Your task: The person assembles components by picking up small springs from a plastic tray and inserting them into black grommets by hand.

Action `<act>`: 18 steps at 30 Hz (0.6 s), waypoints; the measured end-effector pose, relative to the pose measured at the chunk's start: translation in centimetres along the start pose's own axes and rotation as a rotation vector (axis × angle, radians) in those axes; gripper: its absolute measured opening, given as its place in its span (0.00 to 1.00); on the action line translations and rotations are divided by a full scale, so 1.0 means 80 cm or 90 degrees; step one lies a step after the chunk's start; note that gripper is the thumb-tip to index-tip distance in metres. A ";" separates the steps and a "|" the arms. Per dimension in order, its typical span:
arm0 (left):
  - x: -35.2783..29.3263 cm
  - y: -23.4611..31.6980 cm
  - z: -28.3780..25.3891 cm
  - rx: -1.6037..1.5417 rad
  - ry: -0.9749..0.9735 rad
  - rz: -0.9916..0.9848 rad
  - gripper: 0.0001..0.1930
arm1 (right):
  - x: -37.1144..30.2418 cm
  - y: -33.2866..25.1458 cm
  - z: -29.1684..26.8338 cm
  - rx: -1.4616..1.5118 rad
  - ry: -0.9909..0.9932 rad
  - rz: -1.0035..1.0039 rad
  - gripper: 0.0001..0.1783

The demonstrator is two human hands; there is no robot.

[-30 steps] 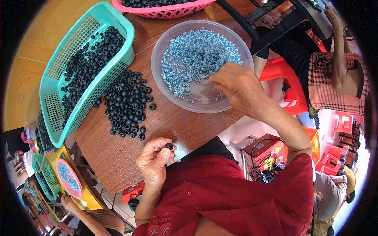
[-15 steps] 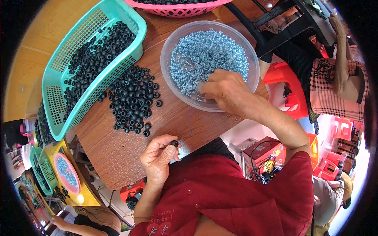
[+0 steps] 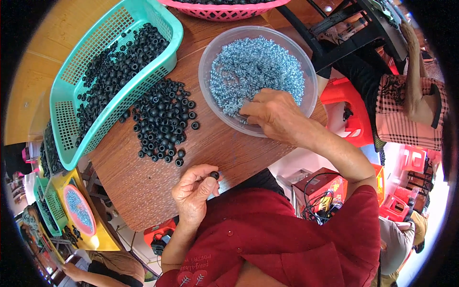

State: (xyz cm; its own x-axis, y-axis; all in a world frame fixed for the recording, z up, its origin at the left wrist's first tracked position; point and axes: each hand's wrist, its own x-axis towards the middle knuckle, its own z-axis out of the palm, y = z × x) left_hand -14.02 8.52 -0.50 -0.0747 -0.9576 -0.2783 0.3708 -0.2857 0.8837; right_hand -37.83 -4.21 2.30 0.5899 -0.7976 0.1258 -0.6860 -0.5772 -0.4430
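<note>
My left hand (image 3: 193, 193) pinches a small black ring-like cap (image 3: 214, 175) between thumb and fingers, over the near edge of the table. My right hand (image 3: 277, 115) reaches into a clear plastic bowl (image 3: 204, 91), its fingers bent together among small silvery-blue coil springs (image 3: 256, 62). Whatever lies between those fingertips is hidden. Left of the bowl, a loose pile of black caps (image 3: 162, 119) spreads on the brown wooden table (image 3: 210, 148). Beside the pile a turquoise basket (image 3: 60, 107) holds many more black caps.
A pink basket (image 3: 224, 11) of dark pieces stands at the far edge. To the right are a black frame (image 3: 339, 50), a red stool (image 3: 351, 110) and a red box (image 3: 315, 184) with cables. Other people sit at both sides; a pink basin (image 3: 92, 229) is at lower left.
The whole view has shifted slightly. My right fingers stay in the springs near the bowl's near side, and my left hand keeps its hold on the cap.
</note>
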 end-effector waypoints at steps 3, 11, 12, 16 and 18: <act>0.000 0.001 0.001 0.000 -0.001 0.005 0.13 | 0.002 -0.003 0.002 0.011 0.025 -0.007 0.09; 0.000 0.000 0.002 0.001 0.003 0.004 0.14 | -0.007 0.000 -0.010 0.001 0.003 -0.010 0.06; 0.000 0.000 0.001 -0.001 0.000 0.005 0.14 | -0.008 0.001 -0.012 0.000 0.009 -0.004 0.06; 0.000 0.000 0.002 -0.015 0.000 0.019 0.14 | -0.016 0.008 -0.034 -0.024 0.030 0.011 0.07; 0.000 -0.002 0.000 -0.007 -0.005 0.026 0.13 | -0.021 0.018 -0.049 -0.022 0.028 0.014 0.07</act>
State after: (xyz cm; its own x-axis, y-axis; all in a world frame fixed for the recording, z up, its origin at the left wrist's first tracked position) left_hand -14.07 8.60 -0.61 -0.0666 -0.9689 -0.2384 0.3846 -0.2454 0.8899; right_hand -41.52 -4.38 4.91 0.5559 -0.8166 0.1551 -0.7134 -0.5645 -0.4152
